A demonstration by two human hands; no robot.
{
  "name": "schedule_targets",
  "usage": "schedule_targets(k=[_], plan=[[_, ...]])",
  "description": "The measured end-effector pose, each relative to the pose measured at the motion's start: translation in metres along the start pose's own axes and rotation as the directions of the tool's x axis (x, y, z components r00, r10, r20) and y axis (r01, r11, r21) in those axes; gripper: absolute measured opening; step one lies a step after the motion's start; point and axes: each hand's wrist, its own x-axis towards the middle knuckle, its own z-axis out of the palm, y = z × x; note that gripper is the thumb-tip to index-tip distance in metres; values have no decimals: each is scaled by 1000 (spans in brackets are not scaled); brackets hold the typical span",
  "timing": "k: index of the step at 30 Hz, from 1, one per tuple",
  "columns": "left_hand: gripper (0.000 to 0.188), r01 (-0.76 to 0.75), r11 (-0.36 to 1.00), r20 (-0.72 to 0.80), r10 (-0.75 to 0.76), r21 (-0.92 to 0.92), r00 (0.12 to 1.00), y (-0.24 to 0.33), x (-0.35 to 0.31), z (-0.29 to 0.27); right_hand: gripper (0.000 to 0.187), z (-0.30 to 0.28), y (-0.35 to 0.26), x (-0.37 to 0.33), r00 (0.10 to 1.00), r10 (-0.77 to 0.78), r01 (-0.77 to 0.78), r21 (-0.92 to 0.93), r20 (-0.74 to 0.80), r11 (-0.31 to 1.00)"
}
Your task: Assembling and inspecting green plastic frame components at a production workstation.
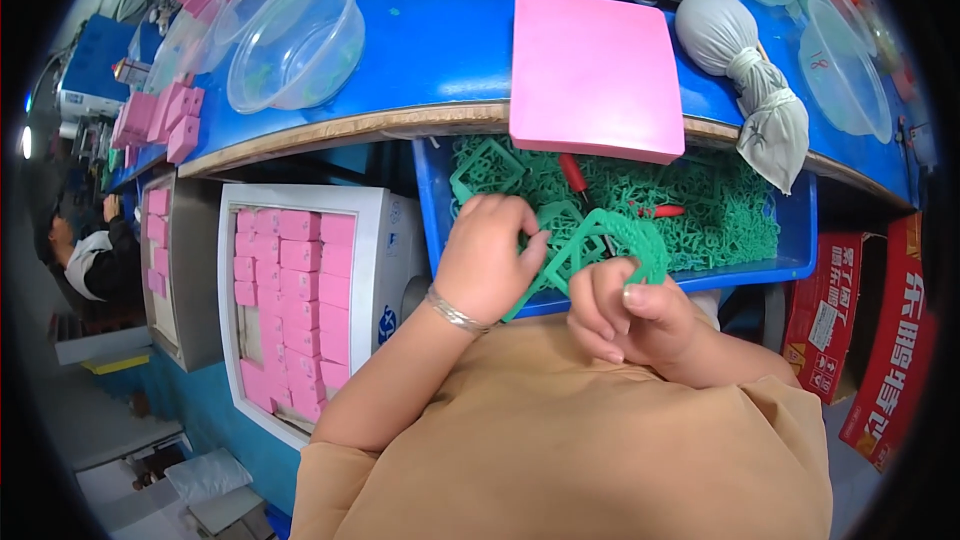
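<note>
My right hand [635,315] has its fingers curled round a bundle of thin green plastic square frames [640,235], which fan out above the knuckles. To its left is my left hand [490,255], with a silver bangle at the wrist. Its fingers are bent toward the thumb beside the green pieces; what lies in the pinch is hidden. Both hands are over the near side of a blue tray [800,265] full of tangled green plastic scraps [720,225]. Two red-handled tools lie among the scraps, one red handle [573,173] pointing up toward the pink block.
A large pink block [597,75] overhangs the blue table's edge beside a knotted white cloth bundle [740,60]. Clear plastic bowls [300,40] stand at the back left. A white box [375,270] of pink blocks is left; red cartons [835,310] are right. Another person [90,260] sits far left.
</note>
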Motion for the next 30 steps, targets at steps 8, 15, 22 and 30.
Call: schedule_targets(k=[8, 15, 22, 30], plan=[[20, 266, 515, 211, -163, -815, 964, 23, -10, -25, 25, 5, -2, 1, 971, 215, -218, 16, 104, 976], [20, 277, 548, 273, -92, -789, 958, 32, -30, -43, 11, 7, -8, 1, 906, 387, -381, -64, 171, 922], [23, 381, 372, 293, -273, -846, 916, 36, -46, -48, 37, 17, 0, 7, 925, -100, -76, -436, -367, 897], [25, 386, 272, 353, -161, -882, 922, 35, -50, -42, 30, 17, 0, 8, 892, -432, 163, -986, 134, 31]])
